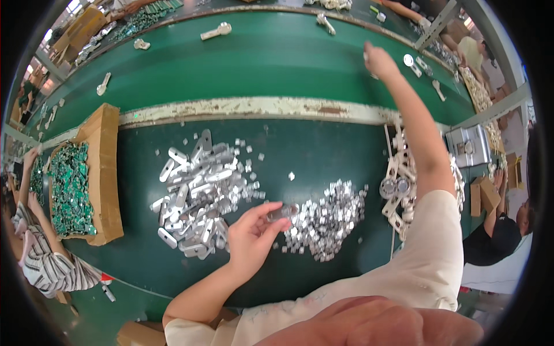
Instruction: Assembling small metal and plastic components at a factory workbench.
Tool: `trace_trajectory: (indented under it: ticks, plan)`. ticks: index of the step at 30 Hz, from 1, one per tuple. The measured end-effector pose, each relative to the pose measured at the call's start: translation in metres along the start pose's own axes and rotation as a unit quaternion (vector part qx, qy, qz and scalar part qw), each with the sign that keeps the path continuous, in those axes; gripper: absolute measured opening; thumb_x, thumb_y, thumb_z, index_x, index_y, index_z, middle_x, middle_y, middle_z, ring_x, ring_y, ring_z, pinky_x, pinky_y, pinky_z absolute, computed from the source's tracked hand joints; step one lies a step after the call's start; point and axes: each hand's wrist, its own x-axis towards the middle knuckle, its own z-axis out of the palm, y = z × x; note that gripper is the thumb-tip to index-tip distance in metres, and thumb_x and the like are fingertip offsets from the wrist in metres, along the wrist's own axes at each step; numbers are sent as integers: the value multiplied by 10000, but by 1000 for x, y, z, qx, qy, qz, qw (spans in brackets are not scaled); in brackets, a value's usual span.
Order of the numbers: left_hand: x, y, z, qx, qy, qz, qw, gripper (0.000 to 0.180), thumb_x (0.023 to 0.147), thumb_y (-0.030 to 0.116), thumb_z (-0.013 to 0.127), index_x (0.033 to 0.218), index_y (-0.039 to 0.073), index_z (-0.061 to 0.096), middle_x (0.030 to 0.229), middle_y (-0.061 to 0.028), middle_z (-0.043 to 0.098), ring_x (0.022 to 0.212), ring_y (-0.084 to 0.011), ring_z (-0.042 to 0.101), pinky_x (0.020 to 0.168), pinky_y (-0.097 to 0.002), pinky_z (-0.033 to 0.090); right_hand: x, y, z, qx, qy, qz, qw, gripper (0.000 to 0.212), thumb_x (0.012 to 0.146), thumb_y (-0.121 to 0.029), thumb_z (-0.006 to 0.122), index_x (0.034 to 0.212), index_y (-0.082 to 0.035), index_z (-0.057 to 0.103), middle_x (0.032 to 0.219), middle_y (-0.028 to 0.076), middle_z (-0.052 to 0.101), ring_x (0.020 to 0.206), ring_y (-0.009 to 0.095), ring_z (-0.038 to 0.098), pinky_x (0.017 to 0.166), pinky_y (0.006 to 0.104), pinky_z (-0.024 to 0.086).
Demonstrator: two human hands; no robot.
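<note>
My left hand pinches a shiny oblong metal piece between thumb and fingers, at the left edge of a heap of small silver metal bits. To its left lies a pile of elongated silver metal covers. Stretched far forward to the right, my right hand is over the green belt. Its fingers look closed, with a small pale bit showing at them; what they hold is too small to name. White key-shaped plastic parts are heaped beside my right upper arm, which partly hides them.
A worn white rail separates the dark green table from the belt. Several white parts, such as one long piece, lie along the belt. A cardboard box of green circuit boards stands left. Other people work at both sides and beyond the belt.
</note>
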Motion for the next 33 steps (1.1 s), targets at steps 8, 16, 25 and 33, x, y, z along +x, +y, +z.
trace_trajectory:
  ticks: [8, 16, 25, 33]
  plan:
    - [-10, 6, 1, -16, -13, 20, 1000, 293, 829, -21, 606, 1118, -17, 556, 833, -79, 644, 756, -116, 636, 637, -197, 487, -182, -150, -168, 668, -59, 33, 741, 381, 768, -151, 696, 1075, -72, 485, 984, 20, 537, 592, 4, 430, 436, 144, 277]
    - [-19, 15, 10, -6, -91, 64, 994, 340, 811, -73, 587, 1141, -79, 509, 951, -142, 623, 825, -180, 644, 751, -262, 531, -294, -223, -172, 679, -45, 34, 732, 457, 691, 37, 705, 1101, 1, 507, 1086, 99, 501, 942, 120, 507, 799, 246, 415]
    - [-26, 2, 11, 45, -72, 148, 985, 364, 708, -64, 651, 1056, 39, 614, 891, -82, 626, 783, -127, 637, 716, -245, 554, -304, -227, -158, 557, -13, -141, 819, 396, 681, -35, 713, 1028, 23, 531, 1003, 144, 517, 916, 211, 486, 811, 299, 378]
    - [-27, 10, 14, -9, -104, 90, 991, 360, 747, -86, 620, 1096, -10, 574, 933, -88, 637, 851, -131, 638, 748, -244, 545, -300, -227, -156, 539, -3, -153, 829, 392, 684, -50, 720, 1020, 29, 535, 983, 139, 522, 910, 227, 488, 810, 320, 386]
